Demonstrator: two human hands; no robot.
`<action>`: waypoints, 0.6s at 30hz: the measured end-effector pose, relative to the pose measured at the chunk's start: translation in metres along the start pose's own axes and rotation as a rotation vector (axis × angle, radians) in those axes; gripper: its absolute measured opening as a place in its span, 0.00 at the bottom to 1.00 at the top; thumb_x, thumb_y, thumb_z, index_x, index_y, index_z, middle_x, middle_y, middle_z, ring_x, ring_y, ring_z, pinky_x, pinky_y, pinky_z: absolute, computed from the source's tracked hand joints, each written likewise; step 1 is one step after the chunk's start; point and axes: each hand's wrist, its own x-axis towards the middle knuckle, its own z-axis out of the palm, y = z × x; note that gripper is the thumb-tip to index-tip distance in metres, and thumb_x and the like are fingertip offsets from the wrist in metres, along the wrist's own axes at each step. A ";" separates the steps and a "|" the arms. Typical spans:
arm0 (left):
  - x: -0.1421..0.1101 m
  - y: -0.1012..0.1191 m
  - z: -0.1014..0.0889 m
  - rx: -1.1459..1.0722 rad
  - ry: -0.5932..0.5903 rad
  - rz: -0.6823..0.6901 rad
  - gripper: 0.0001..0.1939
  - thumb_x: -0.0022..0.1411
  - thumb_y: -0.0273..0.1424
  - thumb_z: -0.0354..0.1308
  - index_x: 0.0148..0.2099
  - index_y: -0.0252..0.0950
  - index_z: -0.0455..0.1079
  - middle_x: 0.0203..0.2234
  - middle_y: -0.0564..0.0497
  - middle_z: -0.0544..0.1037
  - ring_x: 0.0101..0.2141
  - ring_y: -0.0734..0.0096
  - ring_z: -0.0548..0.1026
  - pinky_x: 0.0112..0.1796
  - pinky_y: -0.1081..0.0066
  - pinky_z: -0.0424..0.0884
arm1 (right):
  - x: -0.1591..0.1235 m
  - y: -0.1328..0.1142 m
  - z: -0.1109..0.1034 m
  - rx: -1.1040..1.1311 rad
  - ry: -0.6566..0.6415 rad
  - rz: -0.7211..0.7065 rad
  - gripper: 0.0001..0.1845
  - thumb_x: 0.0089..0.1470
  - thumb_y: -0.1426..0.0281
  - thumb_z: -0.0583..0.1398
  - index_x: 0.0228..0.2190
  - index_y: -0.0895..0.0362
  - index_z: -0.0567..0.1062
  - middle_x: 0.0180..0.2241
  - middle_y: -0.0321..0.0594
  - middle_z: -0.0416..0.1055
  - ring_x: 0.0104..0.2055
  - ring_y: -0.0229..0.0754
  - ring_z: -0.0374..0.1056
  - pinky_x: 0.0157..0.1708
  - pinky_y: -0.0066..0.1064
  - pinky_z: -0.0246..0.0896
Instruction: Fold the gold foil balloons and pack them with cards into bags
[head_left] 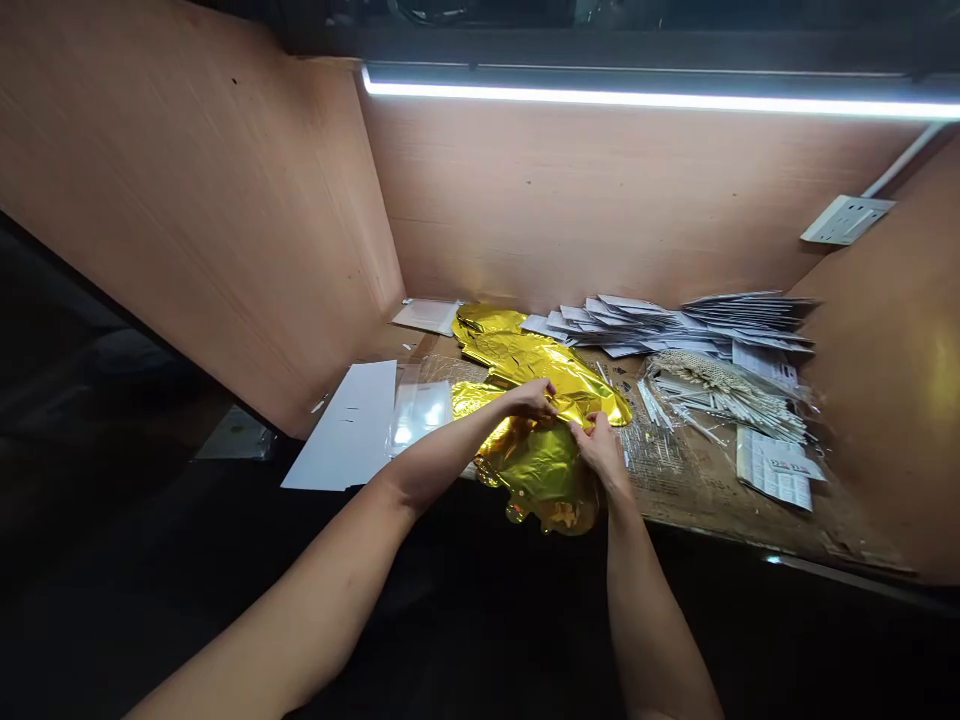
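Note:
A flat, crinkled gold foil balloon (536,465) hangs partly over the table's front edge, with small rounded tabs along its lower rim. My left hand (532,398) pinches its upper part, fingers closed. Close by on the right, my right hand (600,445) grips the same foil between thumb and fingers. Beyond both hands, more shiny gold foil (525,352) lies spread towards the back wall; where one piece ends and another begins I cannot tell. My fingertips are partly hidden by the folds.
White paper sheet (349,425) and clear plastic sleeves (420,412) lie left. Stacked white envelope-like papers (637,325) line the back. Bagged thin white sticks (720,395) and printed slips (776,470) lie right. Wooden panels (600,200) enclose the table; a socket (847,220) is mounted right.

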 end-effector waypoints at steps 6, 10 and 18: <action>0.104 -0.056 0.028 -0.246 -0.069 -0.171 0.13 0.66 0.34 0.63 0.48 0.30 0.78 0.39 0.44 0.82 0.37 0.66 0.79 0.42 0.63 0.77 | 0.032 -0.006 -0.048 -0.098 0.016 -0.495 0.29 0.56 0.57 0.66 0.56 0.55 0.78 0.59 0.55 0.70 0.60 0.60 0.67 0.55 0.49 0.62; 0.129 -0.060 0.013 -0.348 0.001 -0.213 0.10 0.62 0.27 0.64 0.45 0.27 0.80 0.32 0.48 0.81 0.32 0.73 0.76 0.39 0.69 0.74 | 0.063 -0.047 -0.084 -0.247 -0.008 -0.666 0.09 0.59 0.66 0.62 0.38 0.53 0.82 0.43 0.46 0.80 0.48 0.54 0.73 0.49 0.45 0.60; 0.100 -0.030 -0.044 0.087 0.299 -0.012 0.09 0.68 0.26 0.61 0.47 0.33 0.81 0.37 0.47 0.80 0.37 0.70 0.76 0.42 0.68 0.73 | 0.046 -0.093 -0.122 0.025 0.084 -0.735 0.12 0.63 0.61 0.61 0.29 0.53 0.75 0.26 0.38 0.74 0.27 0.43 0.66 0.32 0.35 0.59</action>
